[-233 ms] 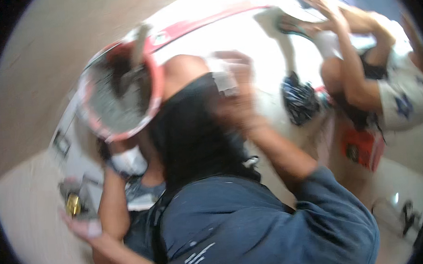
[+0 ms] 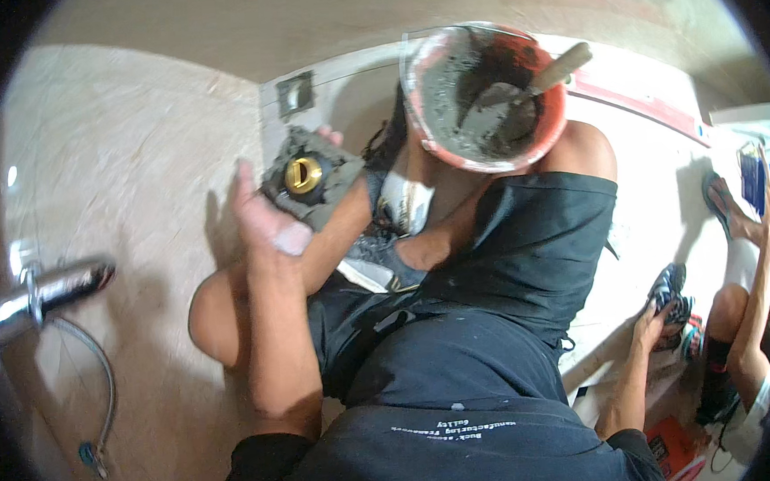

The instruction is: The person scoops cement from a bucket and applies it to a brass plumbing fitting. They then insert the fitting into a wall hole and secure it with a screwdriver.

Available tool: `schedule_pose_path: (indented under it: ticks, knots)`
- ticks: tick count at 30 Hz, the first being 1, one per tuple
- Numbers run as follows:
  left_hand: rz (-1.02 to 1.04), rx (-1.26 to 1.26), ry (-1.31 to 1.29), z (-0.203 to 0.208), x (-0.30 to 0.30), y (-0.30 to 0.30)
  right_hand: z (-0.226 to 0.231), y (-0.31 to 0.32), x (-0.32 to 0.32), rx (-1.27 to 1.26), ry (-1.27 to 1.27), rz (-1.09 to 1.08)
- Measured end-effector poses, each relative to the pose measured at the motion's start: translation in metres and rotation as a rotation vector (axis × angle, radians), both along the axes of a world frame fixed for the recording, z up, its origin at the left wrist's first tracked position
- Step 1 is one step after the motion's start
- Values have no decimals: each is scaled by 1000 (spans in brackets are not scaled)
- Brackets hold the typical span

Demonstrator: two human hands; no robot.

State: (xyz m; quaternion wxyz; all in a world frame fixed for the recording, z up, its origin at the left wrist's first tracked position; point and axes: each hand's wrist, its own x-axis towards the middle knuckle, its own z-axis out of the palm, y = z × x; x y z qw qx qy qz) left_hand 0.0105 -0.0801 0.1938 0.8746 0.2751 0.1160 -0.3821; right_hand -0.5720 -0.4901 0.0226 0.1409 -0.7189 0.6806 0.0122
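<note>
My left hand (image 2: 265, 217) is cupped under a square floor drain (image 2: 333, 191), thumb on one side and fingertips showing past its far edge. Grey mortar coats the drain's upturned face, and a round brass fitting (image 2: 303, 174) stands in its middle. A pale patch covers the base of that hand. Over to the right, my right hand (image 2: 648, 326) grips a crumpled black plastic bag (image 2: 667, 289). Beyond my knees a red-rimmed bucket (image 2: 450, 153) holds wet grey mortar, with a trowel (image 2: 564, 67) leaning in it, wooden handle up.
A square hole (image 2: 296, 94) lies beyond the drain. A long red bar (image 2: 642, 112) runs right of the bucket. At the right edge another person's arm (image 2: 756, 328) reaches forward. A chrome tap (image 2: 49, 296) and hose (image 2: 108, 390) are at left; a red box (image 2: 675, 448) sits lower right.
The view has swung left, so the bucket and the drain appear further right. My right hand, blurred by my knee before, has moved out to the black bag. The drain stays with my left hand.
</note>
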Motion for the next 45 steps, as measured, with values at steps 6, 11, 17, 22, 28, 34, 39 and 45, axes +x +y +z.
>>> schedule_pose_path:
  ticks: [6, 11, 17, 22, 28, 34, 39, 45]
  knots:
    - [109, -43, 84, 0, -20, 5, -20, -79, -103, -353, 184, 249]
    - [157, -25, 91, 11, -31, 4, 23, -3, -25, -183, -84, 283]
    - [102, 26, -63, 19, -34, 6, 110, 68, 86, 384, 654, 540]
    - [114, 20, -50, 22, -36, -12, 185, 86, 194, -179, -200, 812]
    - [162, -51, -35, 20, -36, -18, 205, 182, 356, -150, -1119, 1219]
    - [339, -18, -66, 36, -33, -15, 183, 238, 433, -222, -1489, 1333]
    - [304, -58, -110, 46, -51, -21, 161, 245, 450, -286, -1592, 1278]
    - [402, 21, -262, 65, -77, -20, 162, 240, 461, -482, -1744, 1293]
